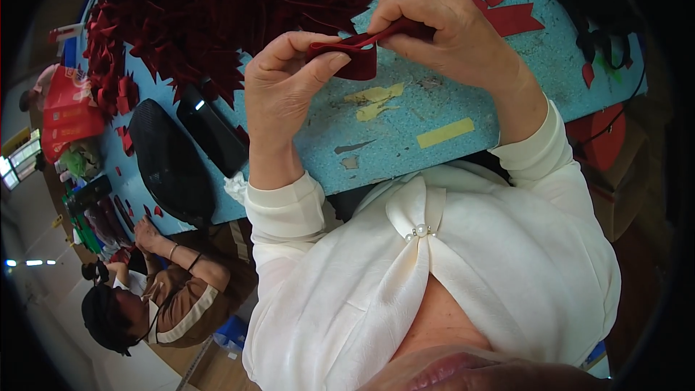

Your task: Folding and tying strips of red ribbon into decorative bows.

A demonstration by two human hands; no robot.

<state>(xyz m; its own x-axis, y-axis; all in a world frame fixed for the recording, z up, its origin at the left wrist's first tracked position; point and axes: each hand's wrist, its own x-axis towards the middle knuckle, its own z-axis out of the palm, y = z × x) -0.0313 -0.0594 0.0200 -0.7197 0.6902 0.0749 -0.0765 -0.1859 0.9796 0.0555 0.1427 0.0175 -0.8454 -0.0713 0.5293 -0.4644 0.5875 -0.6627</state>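
Observation:
A dark red velvet ribbon (pixel 360 65) is held above the blue speckled table (pixel 394 119), folded into a flat loop. My left hand (pixel 282 90) pinches the loop's left end between thumb and fingers. From the other side my right hand (pixel 452 32) grips the ribbon, its thumb below and fingers on top; part of the strip is hidden in that hand. Just beyond both hands lies a large heap of dark red ribbon pieces (pixel 195 11), many with notched ends. A brighter red notched ribbon piece (pixel 515 20) rests beyond my right wrist.
Left of my left forearm lie a black phone (pixel 211 130) and a black mesh-textured, rounded object (pixel 170 163). Yellow tape (pixel 445 132) is stuck near the table's front edge. Black material (pixel 597 7) sits at far right. Another person (pixel 177 293) works at left, near a red bag (pixel 71 116).

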